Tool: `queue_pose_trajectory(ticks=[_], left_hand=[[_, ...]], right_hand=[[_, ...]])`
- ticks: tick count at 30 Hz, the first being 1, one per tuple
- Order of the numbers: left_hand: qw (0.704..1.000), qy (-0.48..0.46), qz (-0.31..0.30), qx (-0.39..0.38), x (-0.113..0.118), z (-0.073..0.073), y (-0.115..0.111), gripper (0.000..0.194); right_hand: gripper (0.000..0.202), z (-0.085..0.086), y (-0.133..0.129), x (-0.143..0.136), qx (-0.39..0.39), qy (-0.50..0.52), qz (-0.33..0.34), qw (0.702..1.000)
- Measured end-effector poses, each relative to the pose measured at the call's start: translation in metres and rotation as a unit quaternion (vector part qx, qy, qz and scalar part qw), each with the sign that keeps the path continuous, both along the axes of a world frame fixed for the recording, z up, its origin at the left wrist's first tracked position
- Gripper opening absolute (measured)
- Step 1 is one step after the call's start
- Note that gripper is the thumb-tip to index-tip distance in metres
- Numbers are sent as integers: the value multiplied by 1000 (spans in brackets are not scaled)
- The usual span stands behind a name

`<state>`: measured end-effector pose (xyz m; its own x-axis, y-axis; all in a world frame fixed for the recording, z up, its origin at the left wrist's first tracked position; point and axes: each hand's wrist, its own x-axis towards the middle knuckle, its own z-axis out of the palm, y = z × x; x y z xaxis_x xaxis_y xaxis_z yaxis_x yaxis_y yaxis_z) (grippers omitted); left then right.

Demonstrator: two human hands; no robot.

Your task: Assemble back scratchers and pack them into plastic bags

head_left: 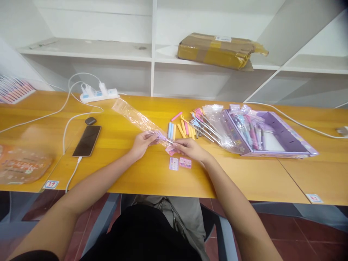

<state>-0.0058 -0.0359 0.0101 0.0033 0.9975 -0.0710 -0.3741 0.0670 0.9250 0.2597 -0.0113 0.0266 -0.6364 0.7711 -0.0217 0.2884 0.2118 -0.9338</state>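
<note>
Pinched in my left hand (144, 144) is a purple piece, seemingly the hand-shaped head of a back scratcher (161, 136), beside a long clear plastic sleeve (138, 117) that trails to the upper left. My right hand (190, 148) closes on its thin metal rod, near the sleeve's lower end. A pink card (170, 149) hangs just below the fingers. Two small printed cards (173, 163) (185, 162) lie below my hands. Behind them are several coloured grip tubes (182, 127) and a bunch of back scratchers (202, 121) with hand-shaped heads and metal rods.
A purple display box (293, 139) with packaged items stands right, clear bags (217, 114) beside it. Left are a phone (87, 140) on a cable, a black earphone-like case (90, 120), a power strip (99, 95) and an orange bag (24, 165). A taped carton (214, 50) sits on the shelf.
</note>
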Motion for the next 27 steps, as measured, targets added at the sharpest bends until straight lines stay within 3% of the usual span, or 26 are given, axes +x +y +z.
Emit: queue_pose_trajectory(ticks=[4, 7, 11, 14, 21, 27], left_hand=[[1000, 13, -26, -7, 1, 0, -2, 50], [1000, -22, 21, -7, -2, 2, 3, 45], [990, -94, 99, -30, -15, 7, 13, 32], [982, -139, 120, -50, -23, 12, 18, 24], [982, -156, 86, -56, -22, 15, 15, 18], [993, -106, 8, -49, -11, 7, 5, 28]], right_hand=[[53, -5, -2, -4, -52, 43, -16, 998], [57, 0, -2, -1, -84, 85, -39, 992], [46, 14, -2, 10, -91, 142, -61, 984], [43, 21, -2, 16, -78, 185, -55, 978], [37, 22, -3, 15, -85, 164, -32, 982], [40, 3, 1, 2, -134, 173, -33, 975]])
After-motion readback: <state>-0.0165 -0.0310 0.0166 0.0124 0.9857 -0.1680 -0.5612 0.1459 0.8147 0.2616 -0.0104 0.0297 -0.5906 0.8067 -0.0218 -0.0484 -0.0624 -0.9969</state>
